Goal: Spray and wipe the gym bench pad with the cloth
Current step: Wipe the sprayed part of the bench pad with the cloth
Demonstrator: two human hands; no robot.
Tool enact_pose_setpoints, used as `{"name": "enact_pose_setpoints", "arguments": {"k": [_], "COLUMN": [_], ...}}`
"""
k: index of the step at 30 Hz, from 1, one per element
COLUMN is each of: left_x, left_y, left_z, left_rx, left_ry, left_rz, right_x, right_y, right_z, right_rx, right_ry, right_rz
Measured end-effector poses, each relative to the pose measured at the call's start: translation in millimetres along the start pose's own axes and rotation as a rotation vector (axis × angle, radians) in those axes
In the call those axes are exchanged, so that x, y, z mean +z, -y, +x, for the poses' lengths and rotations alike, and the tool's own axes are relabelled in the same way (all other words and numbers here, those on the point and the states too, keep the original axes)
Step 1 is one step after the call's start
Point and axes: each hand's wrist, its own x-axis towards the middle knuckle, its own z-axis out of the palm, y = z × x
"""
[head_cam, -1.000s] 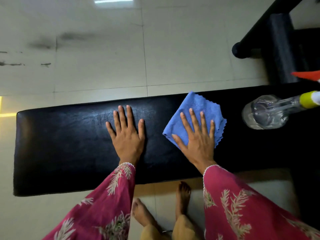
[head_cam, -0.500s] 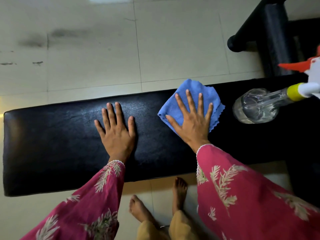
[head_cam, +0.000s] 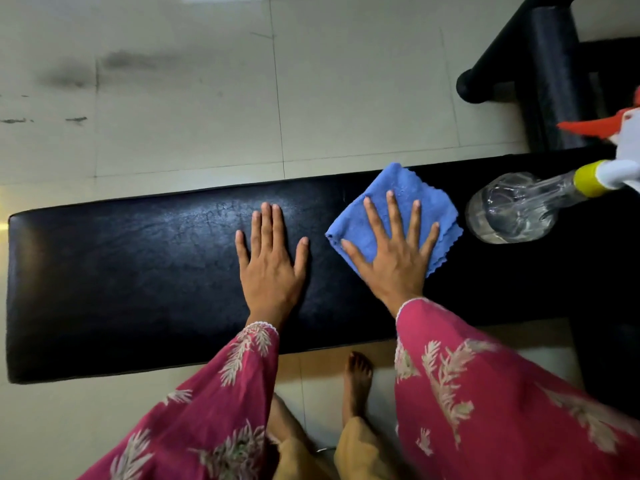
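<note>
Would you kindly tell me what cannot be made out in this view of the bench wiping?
Spray bottle: head view, nozzle end cut off by the right edge.
Cloth: head view, middle hidden under the flat right hand.
Bench pad: head view, right end lost in shadow; wetness unreadable.
Black equipment: head view, cut off at the top-right corner.

Gym room, black padded bench (head_cam: 138, 271), tiled floor (head_cam: 207, 116), black equipment frame (head_cam: 540, 64)
</note>
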Motion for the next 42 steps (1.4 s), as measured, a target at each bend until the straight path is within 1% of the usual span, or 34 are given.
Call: {"name": "enact_pose_setpoints", "arguments": {"k": [2, 5, 8, 12, 17, 18, 23, 28, 31, 34, 36, 39, 41, 42], "left_x": [-2, -3, -1, 2, 3, 3, 3, 1, 0, 1, 0, -1, -1, 0], "left_y": [-2, -1, -2, -3, -4, -3, -1, -2, -1, -2, -2, -1, -1, -1], "left_z": [0, -1, 1, 1, 0, 0, 0, -1, -1, 0, 0, -1, -1, 0], "left_rx": [-0.004, -0.006, -0.014, -0.012, -0.017, -0.017, -0.016, -0.008, -0.002, -0.005, -0.002, 0.005, 0.008, 0.01], "left_ry": [0.003, 0.016, 0.006, -0.008, -0.019, -0.019, -0.002, 0.011, 0.019, 0.022, 0.02, 0.031, 0.034, 0.035], "left_rz": [0.004, 0.006, 0.016, 0.025, 0.024, 0.025, 0.028, 0.02, 0.021, 0.024, 0.025, 0.021, 0.023, 0.024], "right_x": [-1, -2, -3, -3, -2, -2, 4, 0, -4, -5, -3, -2, -2, -2], "right_y": [-3, -14, -14, -5, 6, 9, 10, -21, -33, -24, -25, -46, -54, -51], "right_z": [-22, -44, -17, 22, 39, 37, -3, -38, -40, -46, -63, -82, -78, -74], "right_rx": [0.026, -0.013, -0.015, 0.058, 0.11, 0.094, -0.115, -0.173, -0.108, -0.014, -0.053, -0.119, -0.075, -0.012], "right_ry": [0.003, 0.064, 0.041, 0.016, 0.028, 0.024, -0.004, 0.019, 0.041, 0.053, 0.071, 0.077, 0.067, 0.055], "right_rz": [-0.013, -0.022, 0.014, 0.05, 0.048, 0.045, -0.004, -0.009, -0.016, -0.023, -0.022, -0.018, -0.028, -0.028]}}
